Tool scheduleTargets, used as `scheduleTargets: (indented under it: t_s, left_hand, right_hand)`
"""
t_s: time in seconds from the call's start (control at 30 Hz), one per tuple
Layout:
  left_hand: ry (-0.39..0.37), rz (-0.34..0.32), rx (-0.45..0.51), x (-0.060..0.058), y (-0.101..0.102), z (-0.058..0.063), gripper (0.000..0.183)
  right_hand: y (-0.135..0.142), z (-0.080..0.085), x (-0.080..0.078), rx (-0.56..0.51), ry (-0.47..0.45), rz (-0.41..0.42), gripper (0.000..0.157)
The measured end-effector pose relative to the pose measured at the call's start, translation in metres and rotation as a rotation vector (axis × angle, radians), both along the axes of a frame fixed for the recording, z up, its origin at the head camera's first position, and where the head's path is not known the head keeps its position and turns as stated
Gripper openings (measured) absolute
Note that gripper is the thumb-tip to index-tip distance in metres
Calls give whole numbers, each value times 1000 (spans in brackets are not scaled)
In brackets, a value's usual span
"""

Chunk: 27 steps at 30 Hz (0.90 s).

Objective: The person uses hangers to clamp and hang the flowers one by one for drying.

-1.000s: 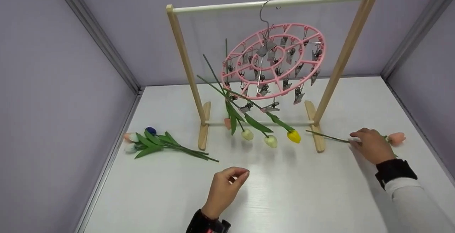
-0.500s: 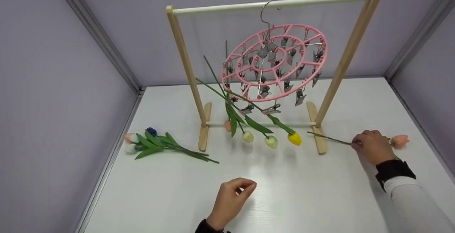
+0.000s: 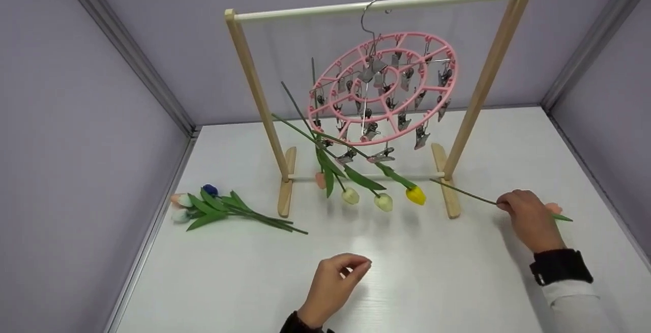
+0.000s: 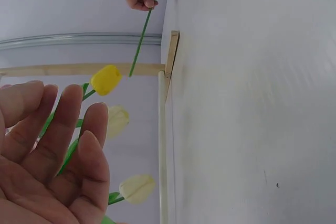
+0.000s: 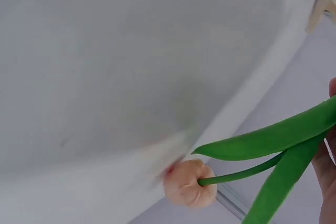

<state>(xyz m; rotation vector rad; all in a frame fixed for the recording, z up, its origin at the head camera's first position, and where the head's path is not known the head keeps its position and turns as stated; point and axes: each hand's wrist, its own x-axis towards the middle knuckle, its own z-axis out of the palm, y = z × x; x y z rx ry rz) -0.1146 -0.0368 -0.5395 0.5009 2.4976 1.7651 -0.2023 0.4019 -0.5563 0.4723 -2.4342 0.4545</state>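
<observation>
My right hand [image 3: 529, 220] pinches the green stem of a pink tulip [image 5: 190, 183] at the right side of the white table. The bare stem end points left, over the rack's right foot; in the head view the hand hides part of the bloom. My left hand [image 3: 333, 284] is low over the table front, fingers loosely bent, holding nothing. Before it, a pink round clip hanger [image 3: 389, 119] hangs from a wooden rack [image 3: 480, 91]. At the hanger's lower left are a yellow tulip [image 3: 415, 195], two cream tulips [image 3: 383, 202] and another pink tulip [image 3: 320, 180], blooms downward.
Several tulips with green leaves [image 3: 208, 216] lie bunched on the table at left, one blue, others pale. Metal clips [image 3: 421, 137] dangle around the hanger's rings. The rack's wooden feet [image 3: 286, 198] stand on the table [image 3: 244, 287]. Pale partition walls [image 3: 96, 145] enclose it.
My right hand has taken hold of the pink tulip's stem and raised it a little, its bloom shifting behind the hand. My left hand has moved slightly right and nearer the front.
</observation>
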Motion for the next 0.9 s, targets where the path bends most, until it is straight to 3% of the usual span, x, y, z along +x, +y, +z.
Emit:
scheduleTargets:
  t_s: [0.07,0.2,0.3,0.4,0.5,0.7,0.9]
  left_hand:
    - [7,-13,10,-1,1,2,20]
    - [15,-32,23,-2,4,9,19]
    - [14,-41,27,-4,8,15,19]
    - [22,-47,33,-6,11,22,20]
    - [53,-49,50,-9,14,29,21]
    - [117,-77,131,-14,24,43,26]
    - [169,-100,231,-11,32,57,29]
  right_hand:
    - [-10,6,9,-26,67,14,7]
    - [-33,19,30,-74,145,13,19]
    - [-54,29,47,-119,138,-37,6]
    - [-78,36,61,-195,87,-93,16]
    - [-102,40,72,-281,52,-95,18]
    - [-146,43,88,-491,1,78,24]
    - [-182,54,102,-679,-70,265,33]
